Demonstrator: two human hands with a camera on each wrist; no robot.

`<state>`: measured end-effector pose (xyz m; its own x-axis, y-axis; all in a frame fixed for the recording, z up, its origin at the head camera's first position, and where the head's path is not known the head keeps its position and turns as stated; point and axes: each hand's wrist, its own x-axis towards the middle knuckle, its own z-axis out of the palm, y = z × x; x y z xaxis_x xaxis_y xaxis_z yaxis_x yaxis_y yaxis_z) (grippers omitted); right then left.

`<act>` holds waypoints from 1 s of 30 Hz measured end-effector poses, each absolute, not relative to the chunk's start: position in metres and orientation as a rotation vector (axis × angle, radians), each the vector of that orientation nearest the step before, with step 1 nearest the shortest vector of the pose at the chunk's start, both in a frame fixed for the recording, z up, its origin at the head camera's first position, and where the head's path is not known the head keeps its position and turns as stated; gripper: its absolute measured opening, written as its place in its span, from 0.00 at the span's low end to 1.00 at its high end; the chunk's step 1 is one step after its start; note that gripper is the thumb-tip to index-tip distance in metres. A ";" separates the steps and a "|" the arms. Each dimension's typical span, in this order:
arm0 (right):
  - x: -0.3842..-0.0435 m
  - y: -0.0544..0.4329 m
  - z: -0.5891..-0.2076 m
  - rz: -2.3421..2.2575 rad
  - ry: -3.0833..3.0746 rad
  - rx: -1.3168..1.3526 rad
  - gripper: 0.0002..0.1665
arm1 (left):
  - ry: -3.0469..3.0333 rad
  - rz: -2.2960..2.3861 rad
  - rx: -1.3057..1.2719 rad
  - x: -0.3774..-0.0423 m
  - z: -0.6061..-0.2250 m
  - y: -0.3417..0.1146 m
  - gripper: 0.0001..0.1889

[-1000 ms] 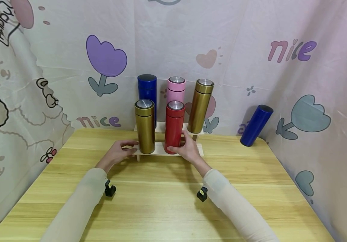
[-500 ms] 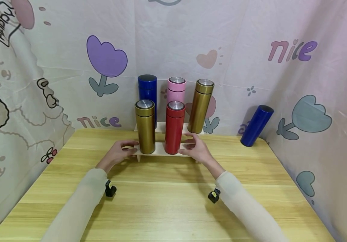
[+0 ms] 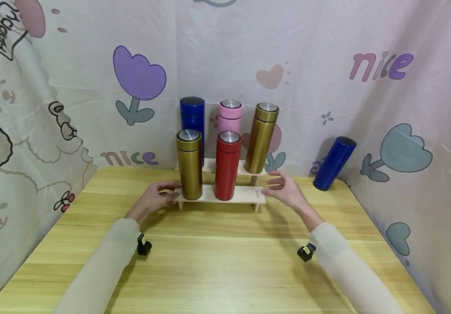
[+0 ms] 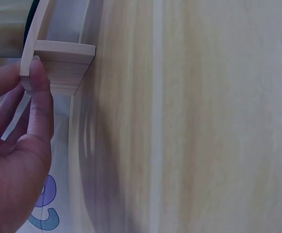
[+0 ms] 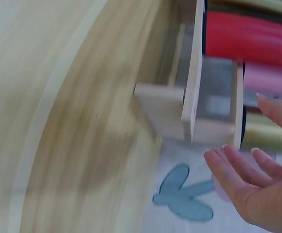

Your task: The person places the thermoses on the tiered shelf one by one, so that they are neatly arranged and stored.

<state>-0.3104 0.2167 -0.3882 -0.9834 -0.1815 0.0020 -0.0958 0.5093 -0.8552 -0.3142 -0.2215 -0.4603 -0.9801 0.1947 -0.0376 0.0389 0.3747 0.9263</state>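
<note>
A two-tier wooden shelf (image 3: 247, 192) stands towards the back of the table. My left hand (image 3: 152, 199) pinches the left end of its lower board, thumb below and index finger above in the left wrist view. Beyond the right end, my right hand (image 3: 288, 192) hovers with fingers spread and nothing in it; the right wrist view shows it apart from the boards. On the lower tier stand a gold thermos (image 3: 189, 170) and a red thermos (image 3: 226, 170). Behind them, the upper tier bears a blue thermos (image 3: 192, 109), a partly hidden pink thermos (image 3: 230, 117) and another gold thermos (image 3: 261, 141).
Another blue thermos (image 3: 334, 163) leans to the right near the table's back right corner. A printed curtain (image 3: 217, 56) hangs close behind the wooden table (image 3: 221, 261) and along both sides. Bare tabletop lies in front of the shelf.
My right hand has let go of the red thermos and moved right, past the shelf's right end. The red thermos stays on the lower tier. My left hand has not moved.
</note>
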 end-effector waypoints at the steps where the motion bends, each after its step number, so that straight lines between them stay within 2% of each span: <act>1: -0.311 0.223 -0.388 -1.480 2.665 -0.238 0.43 | 2.487 1.669 0.219 -0.314 -0.460 -0.221 0.24; 15: -0.320 0.296 -0.391 -1.366 2.794 -0.046 0.46 | 2.478 1.681 0.269 -0.315 -0.463 -0.224 0.25; 30: -0.323 0.343 -0.395 -1.307 2.859 0.041 0.48 | 2.514 1.635 0.240 -0.314 -0.461 -0.223 0.24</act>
<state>-0.3234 0.3428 -0.3948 -0.9997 0.0245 -0.0086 0.0225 0.6540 -0.7562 -0.3135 -0.2233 -0.4611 -0.9785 0.2046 -0.0247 0.0604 0.3990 0.9150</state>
